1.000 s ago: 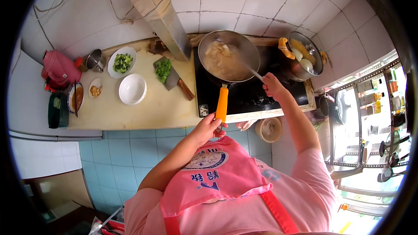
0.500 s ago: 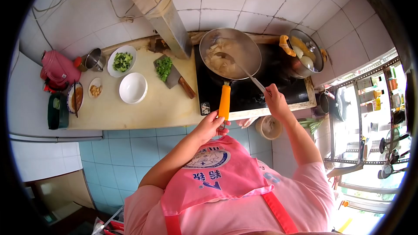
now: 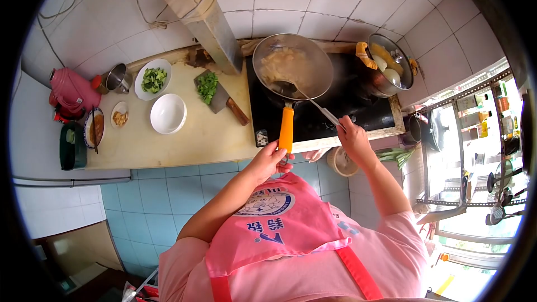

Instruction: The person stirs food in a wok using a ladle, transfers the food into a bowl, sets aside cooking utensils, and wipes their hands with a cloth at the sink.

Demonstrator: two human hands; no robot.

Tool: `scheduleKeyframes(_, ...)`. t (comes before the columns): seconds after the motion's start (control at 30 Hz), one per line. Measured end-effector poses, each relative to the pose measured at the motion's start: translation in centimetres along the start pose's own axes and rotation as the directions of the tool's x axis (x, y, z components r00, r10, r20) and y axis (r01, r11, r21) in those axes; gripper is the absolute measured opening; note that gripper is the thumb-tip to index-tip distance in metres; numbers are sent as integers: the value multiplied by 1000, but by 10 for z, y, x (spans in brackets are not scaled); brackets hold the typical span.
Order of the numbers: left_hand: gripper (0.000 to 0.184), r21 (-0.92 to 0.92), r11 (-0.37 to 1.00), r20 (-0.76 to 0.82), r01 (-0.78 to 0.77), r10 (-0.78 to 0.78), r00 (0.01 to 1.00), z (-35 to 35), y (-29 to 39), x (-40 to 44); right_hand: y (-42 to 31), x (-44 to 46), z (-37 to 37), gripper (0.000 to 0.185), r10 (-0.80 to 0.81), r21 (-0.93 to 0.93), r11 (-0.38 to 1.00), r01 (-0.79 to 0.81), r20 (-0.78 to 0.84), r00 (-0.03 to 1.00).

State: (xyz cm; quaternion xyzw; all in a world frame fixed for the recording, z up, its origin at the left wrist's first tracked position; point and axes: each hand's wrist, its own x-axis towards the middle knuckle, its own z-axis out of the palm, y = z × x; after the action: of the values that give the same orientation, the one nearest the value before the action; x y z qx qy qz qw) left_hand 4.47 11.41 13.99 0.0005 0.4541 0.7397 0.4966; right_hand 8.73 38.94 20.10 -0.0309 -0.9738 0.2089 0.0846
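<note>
A deep wok [image 3: 320, 66] with steaming pale pieces in cloudy liquid stands on the black cooktop [image 3: 358, 114]. My left hand [image 3: 271, 158] is closed around the lower end of its orange handle [image 3: 286, 128]. Gripped in my right hand [image 3: 354, 141] is a long-handled metal ladle [image 3: 320, 106], which slants down to the left into the wok. Its dark head dips into the liquid at the wok's near side, partly covered. To the left of the cooktop lies a cleaver [image 3: 220, 100] with chopped greens [image 3: 207, 88] on its blade.
A lidded pot [image 3: 386, 81] with orange-wrapped handles stands at the right of the cooktop. On the counter [image 3: 126, 151] are a white bowl [image 3: 168, 114], a bowl of cut green vegetables [image 3: 154, 80], a small dish [image 3: 119, 115] and a pink thermos [image 3: 75, 90]. A metal duct [image 3: 221, 39] stands behind.
The ladle's head has moved from the middle of the wok toward its near side, and my right hand has shifted slightly down. My left hand keeps its hold on the handle.
</note>
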Motion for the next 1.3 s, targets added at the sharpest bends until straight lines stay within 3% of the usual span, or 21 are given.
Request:
scheduleKeyframes(0.3,33,-12,1000,-14,-2,2,1000,-1,-3,2,26,49,29,13,-72,-27,997,67,-272,960)
scheduleKeyframes(0.47,35,-29,1000,-7,-9,9,1000,-1,-4,2,54,91,42,13,-91,2,995,96,-321,943)
scheduleKeyframes(0.53,35,-36,999,2,-9,9,1000,0,-2,1,60,104,48,13,-41,-17,999,37,-329,944)
scheduleKeyframes(0.73,36,-24,1000,-14,-3,3,1000,0,-2,1,45,113,69,16,19,217,975,40,-262,965)
scheduleKeyframes(0.87,37,-28,1000,-2,0,0,1000,0,0,-1,23,94,50,16,-50,224,970,89,-173,984)
scheduleKeyframes(0.93,31,8,1000,-3,3,-3,1000,1,2,-2,11,81,27,18,-262,55,961,270,-123,957)
scheduleKeyframes(1.07,31,14,1000,26,-4,4,1000,-2,2,-1,11,58,-22,19,-442,-126,894,431,-83,893)
scheduleKeyframes(1.17,35,-7,1000,39,11,-11,999,-4,3,0,11,41,-58,19,-408,-157,906,394,-70,910)
scheduleKeyframes(1.3,33,-14,999,39,30,-29,999,-4,3,1,4,16,-90,17,-184,-89,980,177,-82,980)
